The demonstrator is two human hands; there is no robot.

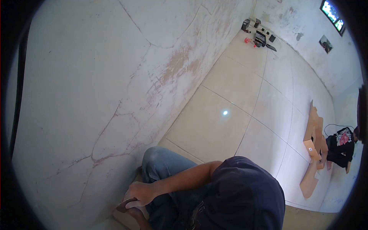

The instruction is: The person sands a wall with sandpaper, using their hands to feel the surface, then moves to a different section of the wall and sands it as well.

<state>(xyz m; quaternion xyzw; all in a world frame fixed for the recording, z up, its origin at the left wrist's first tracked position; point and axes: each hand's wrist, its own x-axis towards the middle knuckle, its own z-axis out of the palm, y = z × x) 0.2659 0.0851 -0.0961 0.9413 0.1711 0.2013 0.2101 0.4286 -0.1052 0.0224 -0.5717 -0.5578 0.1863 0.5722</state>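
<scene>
At the lower left, my right hand (142, 193) reaches across my bent knee with its fingers closed around a small brown flat piece (126, 205). Just below it, my left hand (135, 213) is mostly covered by the right hand and the piece, so its grip is unclear. Both hands are close together near the base of the cracked white wall (88, 96). What the brown piece is made of cannot be made out.
Beige floor tiles (214, 122) stretch along the wall. Torn cardboard (312, 142) lies at the right, beside a person in a black shirt (342, 140). Black items, among them an open case (260, 37), stand in the far corner. A window (332, 15) is at the upper right.
</scene>
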